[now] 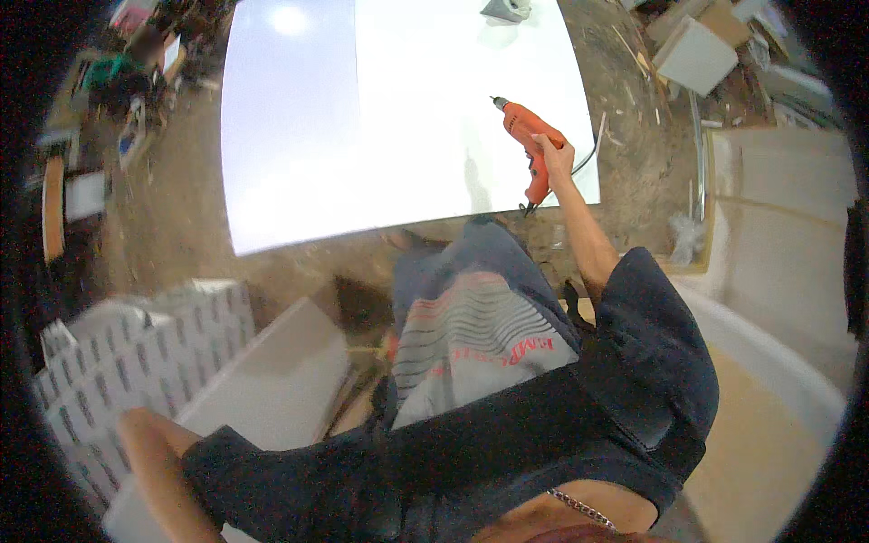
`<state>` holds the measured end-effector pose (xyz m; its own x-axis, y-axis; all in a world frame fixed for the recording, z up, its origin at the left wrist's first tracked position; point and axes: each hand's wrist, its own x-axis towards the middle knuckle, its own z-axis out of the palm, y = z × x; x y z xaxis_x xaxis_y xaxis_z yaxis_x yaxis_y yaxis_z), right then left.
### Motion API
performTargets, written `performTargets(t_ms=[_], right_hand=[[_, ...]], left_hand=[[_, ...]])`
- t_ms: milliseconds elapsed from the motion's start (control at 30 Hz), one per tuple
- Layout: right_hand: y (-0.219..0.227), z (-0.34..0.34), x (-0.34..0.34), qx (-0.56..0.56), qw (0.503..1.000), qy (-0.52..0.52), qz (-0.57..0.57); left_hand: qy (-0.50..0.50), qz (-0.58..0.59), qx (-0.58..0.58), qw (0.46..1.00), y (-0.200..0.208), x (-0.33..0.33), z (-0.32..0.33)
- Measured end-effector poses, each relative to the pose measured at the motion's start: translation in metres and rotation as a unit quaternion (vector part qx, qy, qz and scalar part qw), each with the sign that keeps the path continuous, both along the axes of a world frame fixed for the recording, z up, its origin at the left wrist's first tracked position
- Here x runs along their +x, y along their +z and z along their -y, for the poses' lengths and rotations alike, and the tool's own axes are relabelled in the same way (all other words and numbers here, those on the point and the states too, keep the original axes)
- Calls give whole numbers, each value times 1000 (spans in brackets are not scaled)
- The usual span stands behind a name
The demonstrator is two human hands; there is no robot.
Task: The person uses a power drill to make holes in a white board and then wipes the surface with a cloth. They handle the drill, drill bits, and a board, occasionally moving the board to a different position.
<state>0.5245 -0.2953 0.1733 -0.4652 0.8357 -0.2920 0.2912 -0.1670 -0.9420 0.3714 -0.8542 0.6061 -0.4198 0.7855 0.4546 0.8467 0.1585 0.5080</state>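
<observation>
My right hand (558,156) is wrapped round the body of an orange-red corded electric drill (532,132) near its handle. The drill is over the right part of a large white sheet (398,136), its bit pointing to the far left. A dark cord (590,156) trails from it past my wrist. Of my left arm only the bent elbow and part of the forearm (158,462) show at the lower left; the left hand is out of the picture.
A small grey-and-white object (505,11) lies at the sheet's far right. Patterned boxes (163,344) and a pale panel (272,380) stand at my left. Scraps litter the floor on both sides. Light-coloured boards (778,181) are at the right, with a white box (695,56) farther back.
</observation>
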Motion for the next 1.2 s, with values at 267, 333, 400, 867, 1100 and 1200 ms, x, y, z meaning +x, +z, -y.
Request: performTargets(t_ms=[267,333,400,867,1100,1200], right_hand=[[-22,-10,1,-249,965,0,-80],[-49,-27,14,-303,948,10,-93],[-77,-43,35,-344,935,14,-82],[-140,-60,83,-440,867,-15,-234],[-139,-60,80,-449,865,-43,-221],[-137,-59,82,-444,862,-90,-229]], left_hand=[[90,283,141,944,-93,-143,-88],[95,425,3,900,-163,-150,-129],[118,548,-133,817,-239,-129,-168],[172,438,-297,831,-406,-207,-539],[325,410,-159,837,-461,-229,-733],[293,385,-153,862,-488,-228,-765]])
